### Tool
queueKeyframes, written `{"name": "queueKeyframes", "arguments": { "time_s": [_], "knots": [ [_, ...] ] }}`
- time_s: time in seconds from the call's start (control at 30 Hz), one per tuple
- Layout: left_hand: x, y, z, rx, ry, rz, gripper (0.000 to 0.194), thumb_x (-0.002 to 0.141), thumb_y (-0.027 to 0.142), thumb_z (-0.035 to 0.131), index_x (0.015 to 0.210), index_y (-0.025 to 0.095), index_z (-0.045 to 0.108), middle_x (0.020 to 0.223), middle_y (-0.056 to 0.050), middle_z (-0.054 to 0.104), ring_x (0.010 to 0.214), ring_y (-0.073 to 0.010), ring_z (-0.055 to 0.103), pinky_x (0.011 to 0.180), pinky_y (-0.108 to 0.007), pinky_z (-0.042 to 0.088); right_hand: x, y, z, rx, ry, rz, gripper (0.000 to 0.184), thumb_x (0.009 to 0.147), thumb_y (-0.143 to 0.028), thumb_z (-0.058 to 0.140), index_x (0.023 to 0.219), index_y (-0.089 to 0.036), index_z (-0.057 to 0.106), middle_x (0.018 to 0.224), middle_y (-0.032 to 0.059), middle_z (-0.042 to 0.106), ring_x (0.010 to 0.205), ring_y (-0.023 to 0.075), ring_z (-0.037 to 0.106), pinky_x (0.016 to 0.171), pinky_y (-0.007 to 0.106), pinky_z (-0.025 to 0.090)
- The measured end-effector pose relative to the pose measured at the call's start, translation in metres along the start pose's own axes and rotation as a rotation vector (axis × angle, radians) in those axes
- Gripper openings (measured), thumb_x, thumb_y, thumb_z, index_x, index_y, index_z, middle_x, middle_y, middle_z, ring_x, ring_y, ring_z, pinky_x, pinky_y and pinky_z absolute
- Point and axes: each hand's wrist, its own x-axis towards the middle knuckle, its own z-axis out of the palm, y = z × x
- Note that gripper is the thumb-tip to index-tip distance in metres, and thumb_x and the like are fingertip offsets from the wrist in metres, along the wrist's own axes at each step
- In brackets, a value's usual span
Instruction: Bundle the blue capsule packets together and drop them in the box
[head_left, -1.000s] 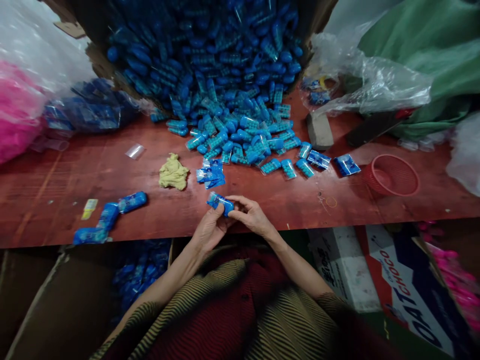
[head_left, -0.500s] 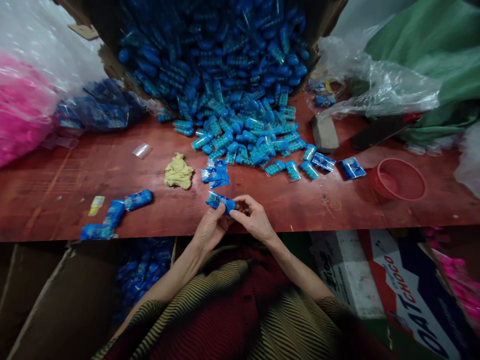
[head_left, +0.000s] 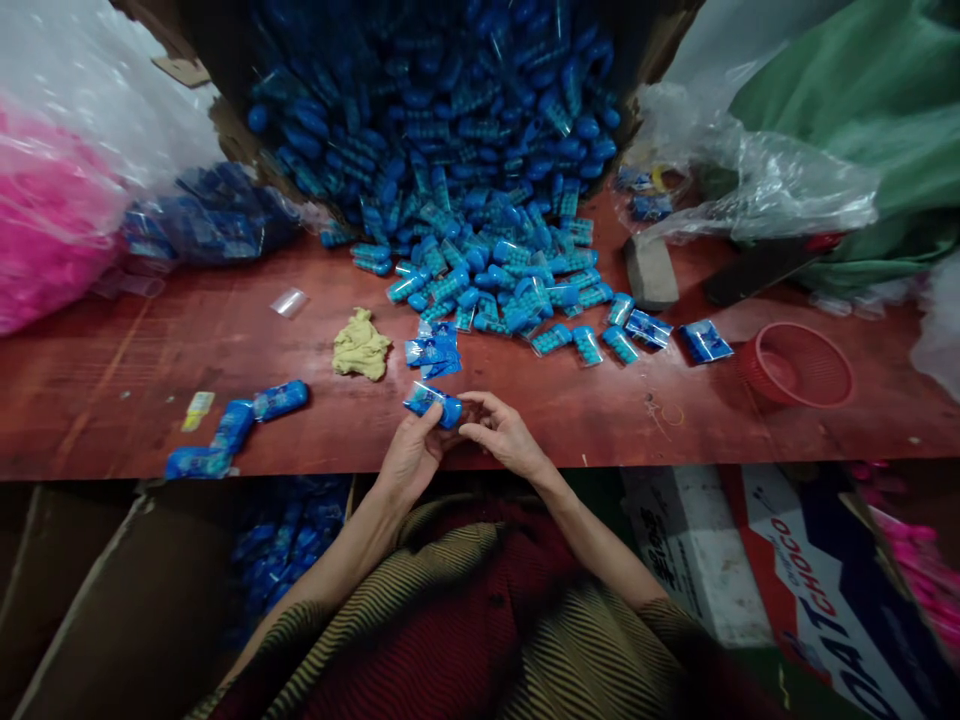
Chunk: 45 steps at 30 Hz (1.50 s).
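Note:
My left hand (head_left: 412, 448) pinches a small blue bottle (head_left: 444, 408) with a printed blue sleeve around it, thumb on the near side. The bottle lies tilted, just above the front part of the table. Beside its right end is my right hand (head_left: 506, 438), thumb and forefinger apart; whether a fingertip still touches the bottle is hard to see. Beyond the hands lies a small stack of flat blue printed sleeves (head_left: 435, 348). Left of that stack sits a crumpled yellow cloth (head_left: 361, 345). Several sleeved blue bottles (head_left: 281, 399) rest on the table at the left.
A large pile of blue-capped bottles with pellets (head_left: 487, 270) spills from a carton onto the red table (head_left: 570, 430). At the right are a grey block (head_left: 651, 272), blue packets (head_left: 705, 341) and a red basket (head_left: 796, 365). Pink items in plastic (head_left: 52, 220) stand left.
My right fingers have loosened from the bottle's right end and spread apart. The bottle has shifted slightly left in my left hand, showing more of its side.

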Motion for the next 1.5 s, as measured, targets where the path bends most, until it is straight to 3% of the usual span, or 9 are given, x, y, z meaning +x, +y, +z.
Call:
{"name": "queueKeyframes", "arguments": {
  "time_s": [0.17, 0.37, 0.5, 0.63, 0.77, 0.9, 1.1, 1.3, 1.5],
  "knots": [
    [0.001, 0.038, -0.036, -0.237, 0.299, 0.15, 0.039, 0.09, 0.042, 0.038, 0.083, 0.013, 0.062, 0.081, -0.01, 0.07, 0.084, -0.0223, 0.068, 0.077, -0.038, 0.054, 0.013, 0.003, -0.005, -0.465, 0.041, -0.12, 0.024, 0.082, -0.025, 0.057, 0.106, -0.021, 0.062, 0.083, 0.0001, 0.055, 0.067, 0.0107, 0.05, 0.068, 0.026, 0.044],
    [-0.003, 0.067, -0.074, -0.274, 0.457, 0.283, 0.049, 0.087, 0.053, 0.035, 0.088, 0.012, 0.061, 0.079, -0.012, 0.068, 0.091, -0.0221, 0.066, 0.083, -0.035, 0.051, 0.056, -0.008, 0.001, -0.984, 0.065, -0.193, 0.031, 0.089, -0.025, 0.049, 0.119, -0.026, 0.057, 0.105, 0.0062, 0.057, 0.098, 0.0197, 0.053, 0.081, 0.03, 0.044],
    [0.005, 0.061, -0.068, 0.196, 0.549, 0.528, 0.028, 0.081, 0.039, 0.05, 0.092, 0.015, 0.059, 0.068, -0.003, 0.064, 0.079, -0.02, 0.066, 0.086, -0.04, 0.048, 0.091, -0.015, 0.02, -1.213, 0.0, -0.196, 0.035, 0.09, -0.027, 0.049, 0.125, -0.028, 0.053, 0.116, 0.009, 0.053, 0.103, 0.025, 0.048, 0.084, 0.038, 0.041],
    [0.029, 0.06, -0.056, 1.065, 0.529, 0.893, 0.047, 0.077, 0.035, 0.056, 0.119, 0.014, 0.053, 0.125, -0.017, 0.056, 0.121, -0.0283, 0.048, 0.103, -0.045, 0.033, 0.109, -0.011, 0.036, -1.348, -0.053, -0.233, 0.034, 0.091, -0.03, 0.046, 0.125, -0.027, 0.052, 0.127, 0.0111, 0.049, 0.108, 0.0281, 0.043, 0.086, 0.043, 0.036],
    [0.065, 0.07, -0.054, 1.614, 0.603, 0.768, 0.064, 0.078, 0.035, 0.055, 0.133, 0.004, 0.041, 0.144, -0.028, 0.031, 0.136, -0.0421, 0.02, 0.106, -0.058, 0.019, 0.108, -0.003, 0.037, -1.413, -0.105, -0.253, 0.029, 0.094, -0.027, 0.039, 0.114, -0.023, 0.06, 0.12, 0.0116, 0.054, 0.11, 0.0281, 0.042, 0.087, 0.044, 0.032],
    [0.087, 0.075, -0.061, 1.748, 0.604, 0.721, 0.057, 0.082, 0.037, 0.048, 0.13, 0.005, 0.046, 0.137, -0.027, 0.04, 0.13, -0.0426, 0.03, 0.102, -0.058, 0.023, 0.095, -0.002, 0.026, -1.4, -0.119, -0.263, 0.03, 0.094, -0.027, 0.038, 0.11, -0.025, 0.063, 0.118, 0.01, 0.057, 0.11, 0.0271, 0.043, 0.089, 0.044, 0.03],
    [0.087, 0.069, -0.078, 1.72, 0.366, 0.914, 0.047, 0.085, 0.036, 0.044, 0.124, 0.012, 0.053, 0.135, -0.018, 0.048, 0.129, -0.0335, 0.035, 0.105, -0.051, 0.024, 0.066, -0.009, -0.032, -1.314, 0.084, -0.284, 0.031, 0.091, -0.028, 0.047, 0.118, -0.023, 0.059, 0.123, 0.0113, 0.055, 0.115, 0.0264, 0.044, 0.097, 0.044, 0.027],
    [0.077, 0.045, -0.06, 1.593, 0.493, 0.993, 0.057, 0.085, 0.039, 0.046, 0.132, 0.007, 0.044, 0.14, -0.024, 0.038, 0.136, -0.038, 0.022, 0.107, -0.056, 0.017, 0.056, -0.019, -0.128, -1.179, 0.598, -0.161, 0.032, 0.094, -0.029, 0.037, 0.109, -0.018, 0.063, 0.112, 0.0119, 0.058, 0.107, 0.0239, 0.049, 0.094, 0.039, 0.034],
    [0.057, -0.006, -0.028, 1.526, 0.135, 1.12, 0.04, 0.083, 0.032, 0.051, 0.12, 0.017, 0.053, 0.133, -0.018, 0.047, 0.132, -0.0328, 0.034, 0.106, -0.052, 0.029, 0.056, -0.022, -0.203, -1.225, 0.772, -0.053, 0.039, 0.092, -0.039, 0.044, 0.118, -0.015, 0.06, 0.123, 0.0141, 0.053, 0.116, 0.027, 0.044, 0.098, 0.043, 0.031]
  ]
}}
